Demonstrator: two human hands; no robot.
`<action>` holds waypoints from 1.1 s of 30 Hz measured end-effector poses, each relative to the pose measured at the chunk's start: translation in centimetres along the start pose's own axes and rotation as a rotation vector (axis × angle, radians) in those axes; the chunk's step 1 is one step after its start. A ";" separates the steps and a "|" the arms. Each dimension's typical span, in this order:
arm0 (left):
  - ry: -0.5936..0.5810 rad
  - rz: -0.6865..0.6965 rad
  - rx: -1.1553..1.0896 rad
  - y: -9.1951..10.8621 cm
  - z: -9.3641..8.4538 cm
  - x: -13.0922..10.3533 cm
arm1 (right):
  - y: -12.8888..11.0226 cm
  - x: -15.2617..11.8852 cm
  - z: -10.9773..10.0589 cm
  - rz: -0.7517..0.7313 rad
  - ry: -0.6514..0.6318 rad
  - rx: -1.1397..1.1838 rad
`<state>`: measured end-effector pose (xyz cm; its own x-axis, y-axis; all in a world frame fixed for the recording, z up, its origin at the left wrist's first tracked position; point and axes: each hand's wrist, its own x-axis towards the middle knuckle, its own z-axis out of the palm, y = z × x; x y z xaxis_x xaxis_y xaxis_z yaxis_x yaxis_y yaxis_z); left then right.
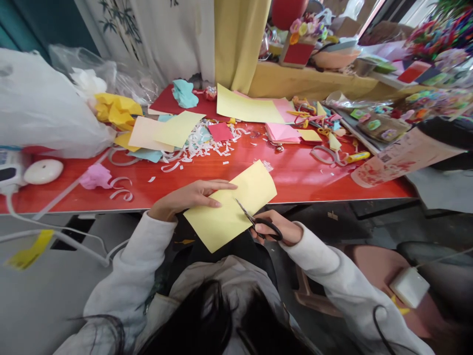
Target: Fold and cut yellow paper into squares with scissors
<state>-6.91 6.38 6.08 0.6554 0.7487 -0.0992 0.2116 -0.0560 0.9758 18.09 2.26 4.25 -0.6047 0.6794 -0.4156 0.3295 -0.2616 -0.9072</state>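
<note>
A pale yellow sheet of paper (225, 217) lies tilted across the front edge of the red table and over my lap. My left hand (194, 197) grips its upper left side, fingers on top of the paper. In my right hand (275, 228) are scissors (248, 213) with black handles, fingers wrapped round the loops. Their blades point up and left at the middle of the sheet, on its right side. How far the paper is cut is too small to tell.
White paper shreds (201, 143), cream sheets (151, 134) and a pink pad (283, 132) lie on the red table (207, 182). A patterned cup (399, 158) leans at the right. A plastic bag (40, 108) and a white round case (43, 171) are at the left.
</note>
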 end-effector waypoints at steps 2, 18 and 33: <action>0.006 0.004 -0.004 -0.1 0.0 0.0 | 0.1 0.1 0.0 -0.003 0.012 -0.015; -0.007 0.038 0.014 -0.6 0.3 0.1 | -0.2 0.7 -0.7 -0.018 -0.073 -0.044; 0.035 0.054 0.023 -0.3 0.3 -0.1 | -0.8 1.1 0.8 0.045 0.233 0.098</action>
<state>-6.79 6.14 5.76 0.6409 0.7666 -0.0393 0.1932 -0.1115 0.9748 16.57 2.69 4.48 -0.4042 0.8020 -0.4399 0.2741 -0.3526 -0.8947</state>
